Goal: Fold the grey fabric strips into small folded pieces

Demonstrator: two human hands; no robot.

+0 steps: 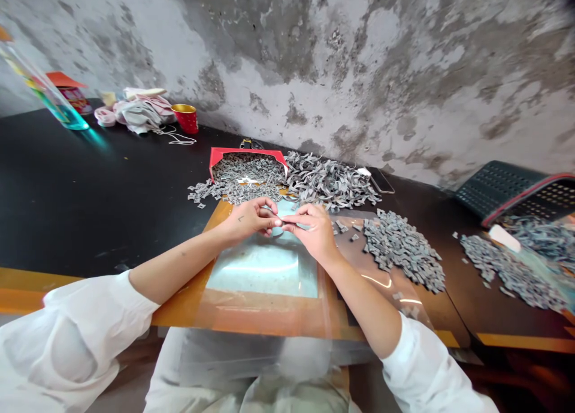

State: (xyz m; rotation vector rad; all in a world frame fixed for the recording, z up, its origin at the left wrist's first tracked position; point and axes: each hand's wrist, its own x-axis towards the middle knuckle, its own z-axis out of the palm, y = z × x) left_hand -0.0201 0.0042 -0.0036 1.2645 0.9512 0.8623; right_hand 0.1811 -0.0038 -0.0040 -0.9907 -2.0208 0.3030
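My left hand (252, 219) and my right hand (317, 231) meet above the middle of the work area. Both are closed in a pinch at the fingertips. Between them runs a thin dark grey strip (283, 223), mostly hidden by the fingers. Under the hands lies a pale blue sheet (260, 269) beneath clear plastic. Just beyond, a red box (248, 152) lies on its side, with many small grey pieces (251, 191) spilling from its mouth. A heap of longer grey strips (332, 182) sits beside it.
Right of my forearm is a pile of small grey pieces (402, 251). Farther right, a black perforated basket (507, 188) lies tipped near another pile (512, 272). A phone (381, 181) rests behind the strips. At the back left stand a red cup (185, 119) and crumpled cloth (141, 113).
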